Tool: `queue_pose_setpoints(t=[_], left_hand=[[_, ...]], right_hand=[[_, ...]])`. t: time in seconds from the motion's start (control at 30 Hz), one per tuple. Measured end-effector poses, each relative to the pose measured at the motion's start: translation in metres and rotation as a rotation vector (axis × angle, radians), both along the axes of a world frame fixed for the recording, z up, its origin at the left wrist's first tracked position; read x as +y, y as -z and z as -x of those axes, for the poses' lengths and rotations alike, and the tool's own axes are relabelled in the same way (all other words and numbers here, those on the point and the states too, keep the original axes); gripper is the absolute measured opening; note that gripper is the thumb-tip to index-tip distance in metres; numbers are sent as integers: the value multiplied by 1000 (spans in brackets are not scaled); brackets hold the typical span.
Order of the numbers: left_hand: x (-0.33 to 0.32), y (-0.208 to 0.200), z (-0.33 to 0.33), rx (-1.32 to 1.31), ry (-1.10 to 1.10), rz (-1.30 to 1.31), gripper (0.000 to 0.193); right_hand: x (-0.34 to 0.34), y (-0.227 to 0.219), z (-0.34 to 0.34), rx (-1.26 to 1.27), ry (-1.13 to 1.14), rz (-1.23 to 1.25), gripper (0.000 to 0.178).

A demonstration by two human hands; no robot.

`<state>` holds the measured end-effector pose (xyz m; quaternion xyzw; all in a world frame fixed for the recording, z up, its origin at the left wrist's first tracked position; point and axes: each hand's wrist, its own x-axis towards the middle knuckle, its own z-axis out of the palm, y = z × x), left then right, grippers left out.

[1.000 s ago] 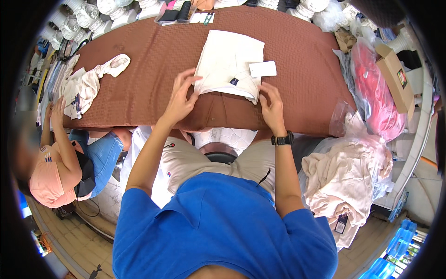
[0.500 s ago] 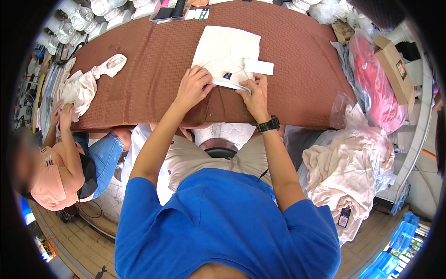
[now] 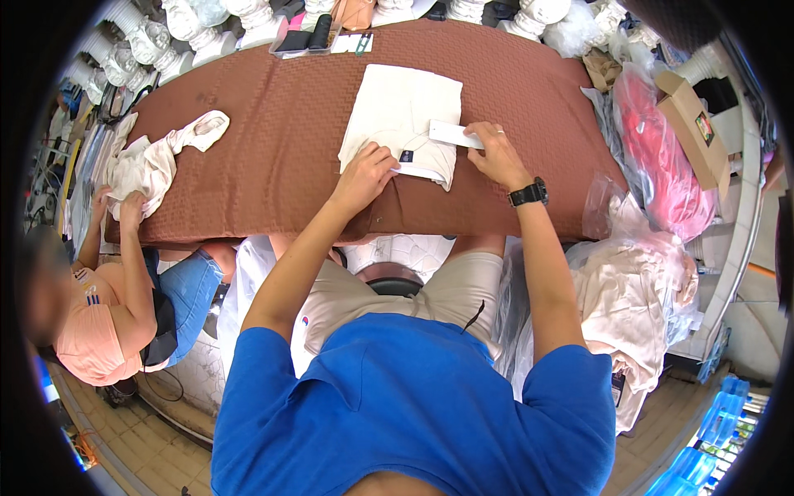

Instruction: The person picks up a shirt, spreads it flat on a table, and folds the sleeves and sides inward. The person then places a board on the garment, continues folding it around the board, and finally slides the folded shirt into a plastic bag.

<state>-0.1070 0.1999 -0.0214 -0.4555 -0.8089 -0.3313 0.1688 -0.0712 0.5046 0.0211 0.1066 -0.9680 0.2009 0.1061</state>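
A folded cream garment lies flat on the brown table cover, with a small dark label inside its near edge and a thin string across it. At that near edge my left hand is closed, its fingers pinching the cloth left of the label. My right hand, with a black watch at the wrist, grips the right end of a white hang tag. The tag overlaps the garment's right side. My right fingertips partly cover the tag's end.
The brown-covered table has a clear tray of dark items at its far edge. To the left a co-worker's hands handle a crumpled cream garment. Cream clothes, red bagged goods and a cardboard box sit right.
My right hand has left the garment's near edge, moved right and taken hold of the hang tag. My left hand stays at the edge, and the garment now lies flatter.
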Motion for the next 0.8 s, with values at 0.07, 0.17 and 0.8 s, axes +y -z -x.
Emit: queue_pose_setpoints(t=[0.07, 0.17, 0.8], left_hand=[[-1, 2, 0, -16, -4, -19, 12], [-3, 4, 0, -53, 16, -46, 11], [-54, -15, 3, -467, -560, -498, 23]], right_hand=[[-1, -23, 2, 29, -88, -110, 35], [1, -57, 27, -167, -228, 147, 27], [-59, 35, 38, 263, 513, 390, 41]])
